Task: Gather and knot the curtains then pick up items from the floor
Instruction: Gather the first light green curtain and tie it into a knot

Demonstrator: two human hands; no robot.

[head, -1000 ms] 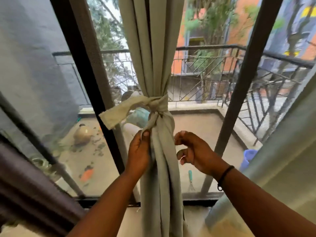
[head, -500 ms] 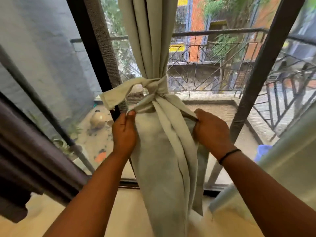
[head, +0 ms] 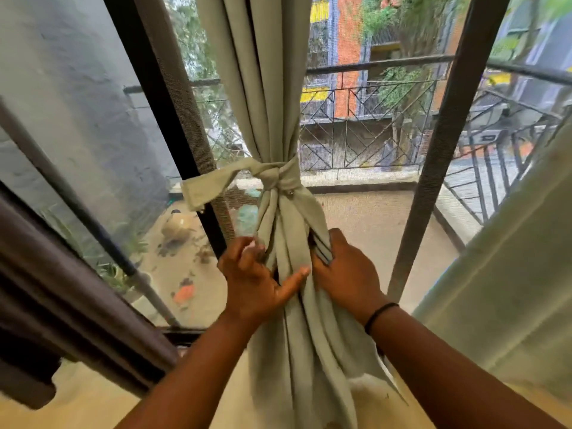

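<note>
Gripping the pale green curtain (head: 278, 88) just below its knot (head: 274, 176), our right hand (head: 348, 274) bunches the folds. Our left hand (head: 250, 280), beside it below the knot, presses its thumb on the cloth, fingers curled, seemingly pinching a fold.

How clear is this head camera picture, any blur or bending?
Head view: left hand smeared by motion at the fingertips; right hand and tie knot fairly sharp; window frame bars splay outward from wide-angle distortion; soft daylight, no harsh glare.
</note>
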